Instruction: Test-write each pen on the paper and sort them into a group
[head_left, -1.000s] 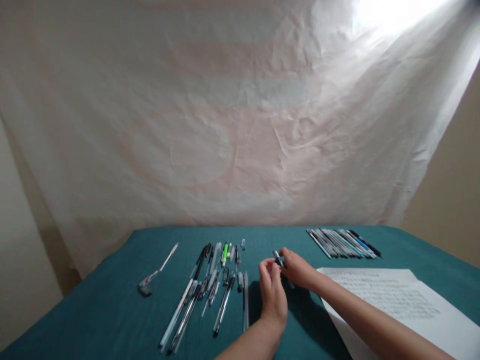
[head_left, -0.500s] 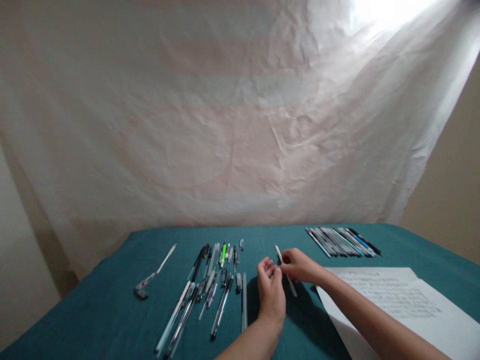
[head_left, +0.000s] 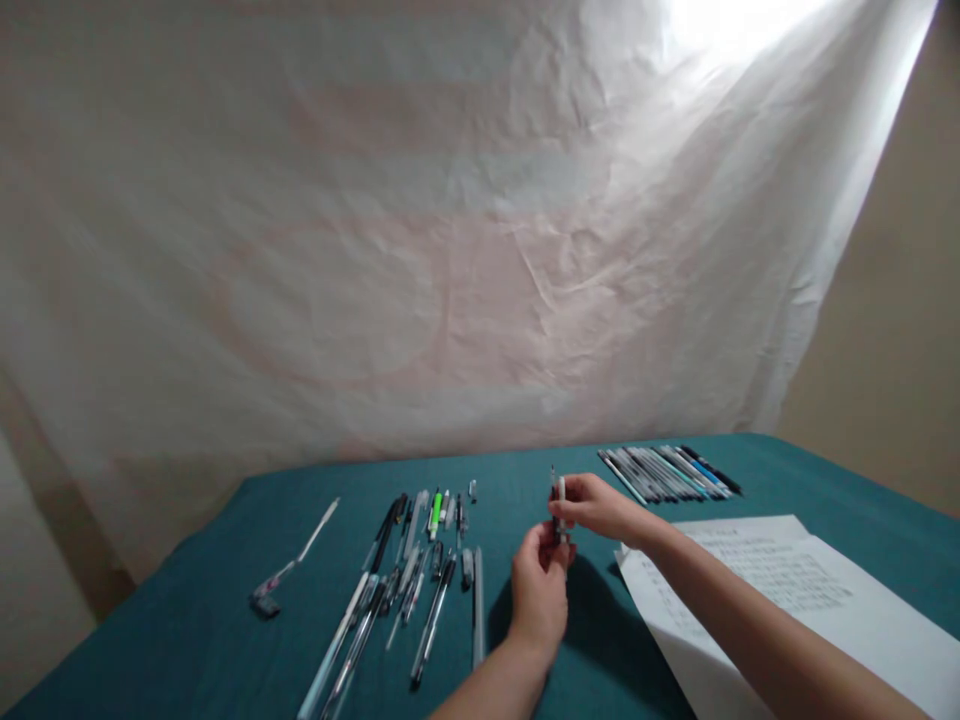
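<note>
Both of my hands hold one white pen [head_left: 559, 495] upright above the teal tablecloth [head_left: 225, 620]. My right hand [head_left: 600, 505] pinches its upper part. My left hand [head_left: 540, 585] grips its lower end from below. The pen is blurred and its tip is hidden between my fingers. A loose spread of pens [head_left: 409, 570] lies just left of my left hand.
A neat row of pens [head_left: 667, 472] lies at the back right. A printed white sheet [head_left: 787, 600] lies under my right forearm. A lone pen with a dark end [head_left: 289, 565] rests at the far left. A wrinkled white backdrop [head_left: 450, 250] hangs behind the table.
The pen went from slanted low over the cloth to upright and higher. My left hand closed on its lower end. The view shifted slightly right.
</note>
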